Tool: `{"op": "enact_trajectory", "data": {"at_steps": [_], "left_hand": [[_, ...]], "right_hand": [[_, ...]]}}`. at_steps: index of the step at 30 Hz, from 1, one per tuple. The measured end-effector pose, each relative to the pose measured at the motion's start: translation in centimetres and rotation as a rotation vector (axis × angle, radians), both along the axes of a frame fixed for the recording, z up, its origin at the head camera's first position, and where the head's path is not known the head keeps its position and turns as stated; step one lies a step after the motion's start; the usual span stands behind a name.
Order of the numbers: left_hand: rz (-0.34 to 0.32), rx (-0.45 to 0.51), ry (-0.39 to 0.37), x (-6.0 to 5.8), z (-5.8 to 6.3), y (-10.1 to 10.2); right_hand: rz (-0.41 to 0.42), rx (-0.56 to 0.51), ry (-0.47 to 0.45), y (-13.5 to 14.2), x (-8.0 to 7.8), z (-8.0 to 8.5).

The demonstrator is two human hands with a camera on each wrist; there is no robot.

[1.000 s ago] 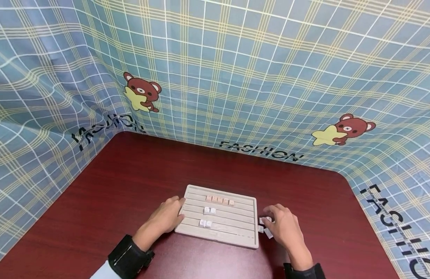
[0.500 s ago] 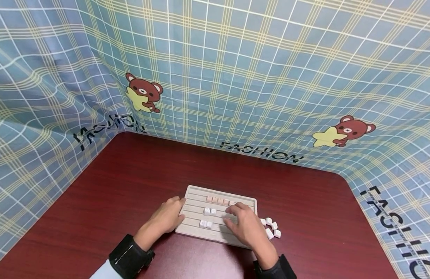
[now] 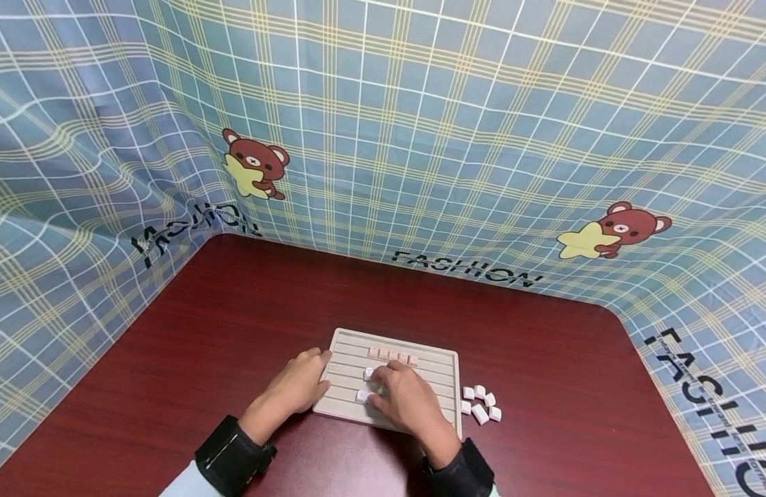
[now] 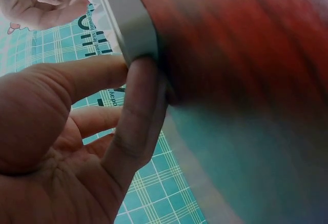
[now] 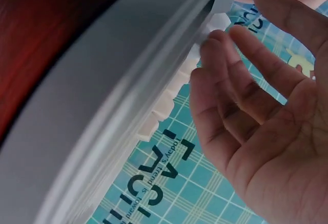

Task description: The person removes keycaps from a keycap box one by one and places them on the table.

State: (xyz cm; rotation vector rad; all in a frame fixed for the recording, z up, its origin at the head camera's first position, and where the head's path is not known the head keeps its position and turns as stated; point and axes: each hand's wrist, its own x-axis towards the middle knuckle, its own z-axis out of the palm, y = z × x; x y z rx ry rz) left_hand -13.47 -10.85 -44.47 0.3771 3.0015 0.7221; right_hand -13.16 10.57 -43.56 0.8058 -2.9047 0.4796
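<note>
A pale ridged tray (image 3: 435,379) lies on the table; my left hand (image 3: 299,381) grips its left edge. In the left wrist view, fingers pinch the tray's corner (image 4: 139,34) between them. My right hand (image 3: 409,400) is over the tray's middle, index finger and thumb spread beside the white keycaps. One white keycap (image 3: 368,373) shows by the index finger, another white keycap (image 3: 361,396) by the thumb; the keycaps right of them are hidden. No keycap shows between my right fingers (image 5: 210,96) in the right wrist view. Several pink keycaps (image 3: 392,355) line an upper row.
Several loose white keycaps (image 3: 479,413) lie on the dark red table (image 3: 544,359), just right of the tray. A blue plaid cloth (image 3: 420,138) with bear prints rises behind and at both sides.
My right hand has moved left from the loose keycaps, across the tray, to the white keycaps on it. The left hand stays on the tray's edge.
</note>
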Motion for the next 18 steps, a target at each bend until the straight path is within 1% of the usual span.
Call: {"op": "enact_trajectory", "data": {"at_steps": [4, 9, 15, 18], "left_hand": [[-0.001, -0.003, 0.000, -0.05, -0.03, 0.04], [0.000, -0.011, -0.002, -0.11, 0.00, 0.00], [-0.006, 0.006, 0.015, -0.11, -0.06, -0.01], [-0.003, 0.005, 0.014, -0.07, -0.07, 0.00]], "right_hand": [[-0.030, 0.019, -0.034, -0.17, 0.05, -0.17], [-0.030, 0.030, -0.044, -0.16, 0.16, -0.31], [0.016, 0.044, -0.007, -0.33, 0.32, -0.62], [0.021, 0.061, 0.016, -0.38, 0.31, -0.73]]}}
